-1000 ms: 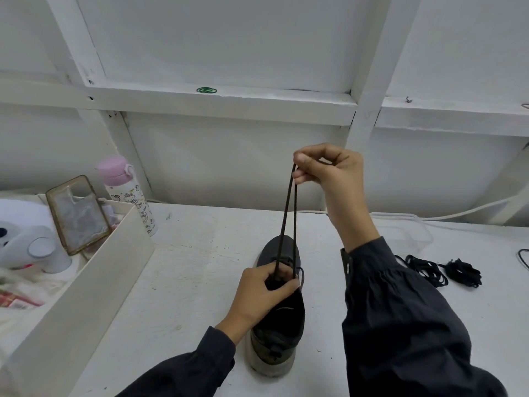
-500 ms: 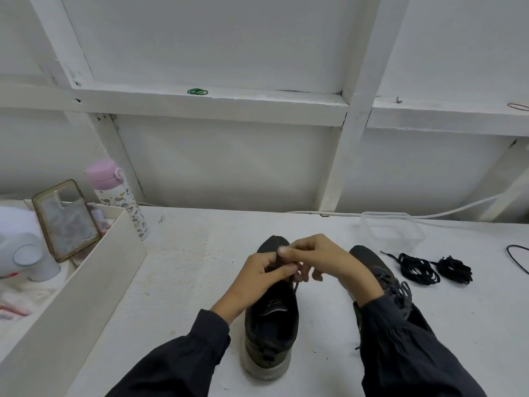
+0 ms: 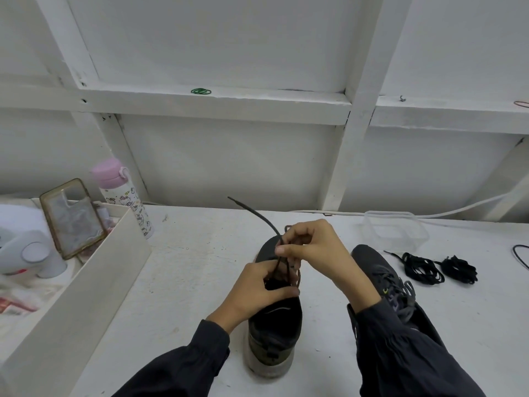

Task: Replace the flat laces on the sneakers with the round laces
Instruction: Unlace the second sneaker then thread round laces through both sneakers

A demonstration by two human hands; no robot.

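Observation:
A dark sneaker (image 3: 274, 333) stands on the white table (image 3: 186, 267), heel toward me. My left hand (image 3: 254, 290) grips the brown round lace (image 3: 262, 219) at the shoe's throat. Just above it, my right hand (image 3: 315, 250) pinches the same lace, with a loop between its fingers. One lace end sticks up and back to the left. A second sneaker (image 3: 380, 279) with grey laces lies to the right, partly behind my right sleeve. Two bundles of black laces (image 3: 423, 270) lie further right.
A clear plastic tub (image 3: 395, 230) sits behind the second sneaker. A white box (image 3: 94, 279) at the left holds a phone case and other items, with a pink-capped bottle (image 3: 126, 202) behind it. A white cable runs along the wall.
My right hand came down from head height, where it held both lace ends taut, to the shoe's throat. Both hands now work the lace together, and one end flicks up.

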